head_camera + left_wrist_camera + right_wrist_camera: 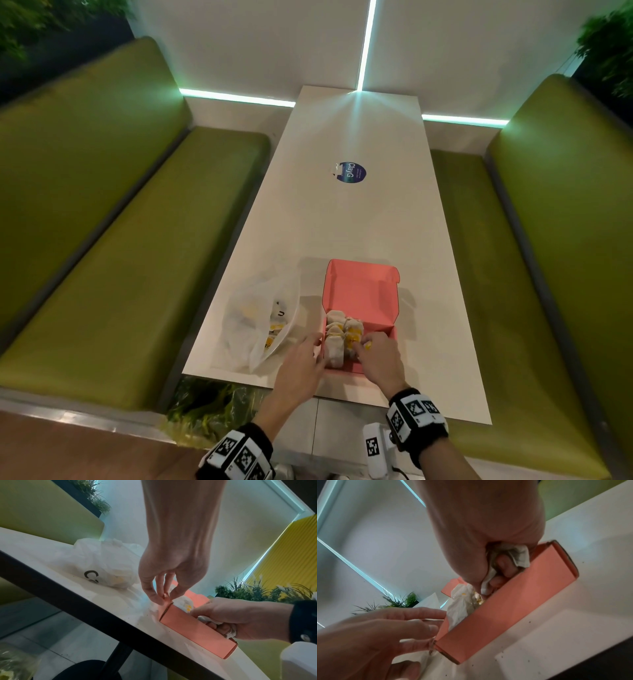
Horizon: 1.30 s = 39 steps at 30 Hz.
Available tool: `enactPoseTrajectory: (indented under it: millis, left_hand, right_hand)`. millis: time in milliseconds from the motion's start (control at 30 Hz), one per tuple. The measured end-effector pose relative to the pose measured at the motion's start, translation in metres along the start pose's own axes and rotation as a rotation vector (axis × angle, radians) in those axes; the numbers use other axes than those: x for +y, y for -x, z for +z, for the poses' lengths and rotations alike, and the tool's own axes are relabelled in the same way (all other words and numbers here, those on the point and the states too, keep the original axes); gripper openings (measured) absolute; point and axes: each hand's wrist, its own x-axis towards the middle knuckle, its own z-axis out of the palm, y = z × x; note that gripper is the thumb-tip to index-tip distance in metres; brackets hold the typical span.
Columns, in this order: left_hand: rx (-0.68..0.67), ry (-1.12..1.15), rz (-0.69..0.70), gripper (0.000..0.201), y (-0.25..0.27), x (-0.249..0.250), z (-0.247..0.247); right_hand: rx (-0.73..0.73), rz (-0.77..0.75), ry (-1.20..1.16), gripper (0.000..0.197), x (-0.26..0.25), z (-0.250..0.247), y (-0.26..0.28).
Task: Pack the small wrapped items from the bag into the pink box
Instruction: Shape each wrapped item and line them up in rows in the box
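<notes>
The open pink box [363, 301] stands near the table's front edge with its lid upright. Several white-and-yellow wrapped items [340, 334] fill its left part. My right hand [363, 345] is inside the box near the front wall, and grips one white wrapped item [520, 557] in curled fingers. My left hand [317, 346] has straight fingers resting against the box's left wall [442, 630]. The translucent plastic bag [255, 323] lies just left of the box. More yellow-marked items show through the bag.
The long white table [342, 222] carries a round blue sticker [350, 172] farther back. Green padded benches [113, 274] run along both sides. Leafy plants [205, 404] sit below the front left corner.
</notes>
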Motion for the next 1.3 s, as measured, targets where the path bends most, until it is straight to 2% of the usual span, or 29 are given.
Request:
enactPoseTrajectory:
  millis: [200, 300, 367, 433, 500, 567, 667, 800, 933, 1133, 1300]
  left_hand:
    - [0.007, 0.006, -0.007, 0.035, 0.000, 0.002, -0.002]
    - [0.052, 0.021, -0.003, 0.035, 0.004, 0.008, -0.006]
    - [0.097, 0.033, 0.064, 0.032, 0.008, 0.018, -0.009]
    - [0.112, 0.094, 0.165, 0.024, 0.010, 0.031, -0.011]
    - [0.093, 0.147, 0.260, 0.017, 0.009, 0.045, -0.010]
    - [0.062, 0.190, 0.311, 0.018, 0.005, 0.058, -0.008]
    - [0.018, 0.207, 0.325, 0.024, 0.001, 0.074, -0.008]
    - [-0.008, 0.148, 0.367, 0.016, 0.001, 0.081, -0.010]
    - [-0.033, 0.180, 0.367, 0.011, 0.001, 0.079, -0.009]
    - [0.017, 0.514, 0.287, 0.018, 0.003, 0.079, -0.010]
    - [0.099, 0.663, 0.197, 0.018, 0.003, 0.077, -0.015]
  right_hand:
    - [0.018, -0.006, -0.095, 0.020, 0.008, -0.005, -0.003]
    - [0.052, -0.016, -0.218, 0.030, 0.011, -0.015, -0.001]
    - [0.055, -0.023, -0.374, 0.039, 0.008, -0.025, 0.003]
    - [0.009, 0.036, -0.594, 0.046, 0.000, -0.035, 0.008]
    - [-0.047, 0.103, -0.805, 0.051, -0.008, -0.043, 0.013]
    - [-0.081, 0.112, -0.897, 0.053, -0.015, -0.049, 0.017]
    - [-0.106, 0.092, -0.932, 0.053, -0.021, -0.053, 0.022]
    - [-0.124, 0.098, -0.963, 0.047, -0.024, -0.055, 0.026]
    - [-0.172, 0.142, -0.969, 0.048, -0.019, -0.051, 0.024]
    - [-0.227, 0.147, -1.007, 0.050, -0.010, -0.047, 0.025]
    - [-0.117, 0.079, -0.971, 0.044, -0.007, -0.053, 0.026]
